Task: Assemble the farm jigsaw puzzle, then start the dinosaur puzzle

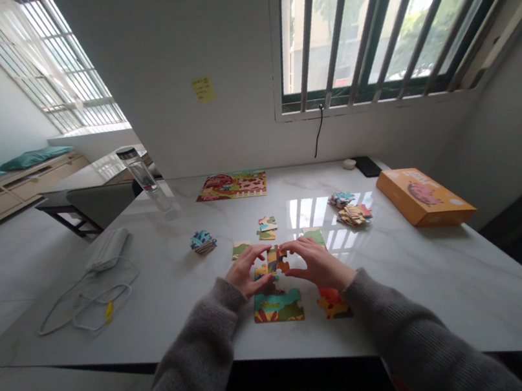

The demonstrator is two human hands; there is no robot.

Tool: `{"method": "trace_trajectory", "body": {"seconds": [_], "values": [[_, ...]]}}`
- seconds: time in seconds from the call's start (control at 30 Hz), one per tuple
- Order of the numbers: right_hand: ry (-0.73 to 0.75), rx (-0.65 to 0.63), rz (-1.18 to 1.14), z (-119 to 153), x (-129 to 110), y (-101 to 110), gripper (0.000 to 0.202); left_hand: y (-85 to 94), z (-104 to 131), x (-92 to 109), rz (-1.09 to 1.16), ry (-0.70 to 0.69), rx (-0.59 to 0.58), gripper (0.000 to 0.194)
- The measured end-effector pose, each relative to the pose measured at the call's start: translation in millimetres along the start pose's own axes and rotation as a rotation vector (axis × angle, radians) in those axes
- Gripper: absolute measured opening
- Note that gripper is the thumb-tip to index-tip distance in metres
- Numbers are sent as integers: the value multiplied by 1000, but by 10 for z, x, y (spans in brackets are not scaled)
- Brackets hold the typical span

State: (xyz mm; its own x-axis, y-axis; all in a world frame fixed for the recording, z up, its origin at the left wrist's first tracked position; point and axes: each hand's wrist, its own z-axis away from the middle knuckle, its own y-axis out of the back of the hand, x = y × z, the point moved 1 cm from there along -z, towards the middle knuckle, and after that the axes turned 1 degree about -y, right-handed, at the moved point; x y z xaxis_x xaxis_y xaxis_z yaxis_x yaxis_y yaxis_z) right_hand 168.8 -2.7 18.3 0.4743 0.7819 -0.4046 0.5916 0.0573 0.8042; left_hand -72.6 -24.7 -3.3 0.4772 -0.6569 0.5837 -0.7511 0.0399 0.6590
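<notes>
Over the table, a colourful jigsaw puzzle piece [277,258] sits between my two hands. My left hand [246,272] curves around its left side, thumb and fingertips at the edges. On the other side my right hand [319,264] grips it the same way. Whether it is one piece or some joined ones I cannot tell. Below lie a teal and green joined puzzle section [278,307] and a red-orange puzzle piece [333,304], partly under my right wrist. Green pieces [240,249] [315,236] lie partly hidden behind each hand. Beyond are overlapping puzzle pieces [266,227].
Piles of puzzle pieces stand left [203,242] and right [355,214]. A farm picture board [233,186] lies at the back. An orange box [423,196] and black phone-like slab [367,166] are at right; a glass bottle [138,171] and white cabled device [108,249] at left.
</notes>
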Motion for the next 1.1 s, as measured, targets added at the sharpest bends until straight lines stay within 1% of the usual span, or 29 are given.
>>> {"method": "trace_trajectory", "body": {"seconds": [0.13, 0.23, 0.3, 0.4, 0.5, 0.63, 0.77, 0.87, 0.97, 1.03, 1.1], "values": [[2, 4, -11, 3, -15, 5, 44, 0, -9, 30, 22, -27, 20, 58], [0, 39, -71, -1, -47, 31, 40, 12, -12, 57, 16, -53, 50, 52], [-38, 71, -155, -8, -63, 62, 35, 22, -9, 77, 15, -68, 86, 48], [-134, 103, -280, -20, -60, 100, 28, 25, 0, 112, 23, -93, 130, 42], [-165, 106, -351, -22, -58, 103, 35, 12, 4, 140, 25, -104, 128, 37], [-52, 79, -291, -16, -117, 88, 49, 9, -1, 152, 26, -90, 128, 35], [31, 44, -201, -18, -158, 77, 42, 13, -6, 142, 42, -52, 120, 31], [41, 34, -178, -17, -127, 61, 38, -1, 0, 132, 52, -38, 97, 28], [21, 14, -144, -9, -75, 40, 38, -2, 17, 99, 42, -2, 87, 41], [-12, 4, -106, -9, -45, 27, 37, 17, 30, 46, 13, 32, 98, 48], [-42, -11, -71, -22, -20, 14, 35, 44, 45, -40, -55, 76, 137, 47]]}}
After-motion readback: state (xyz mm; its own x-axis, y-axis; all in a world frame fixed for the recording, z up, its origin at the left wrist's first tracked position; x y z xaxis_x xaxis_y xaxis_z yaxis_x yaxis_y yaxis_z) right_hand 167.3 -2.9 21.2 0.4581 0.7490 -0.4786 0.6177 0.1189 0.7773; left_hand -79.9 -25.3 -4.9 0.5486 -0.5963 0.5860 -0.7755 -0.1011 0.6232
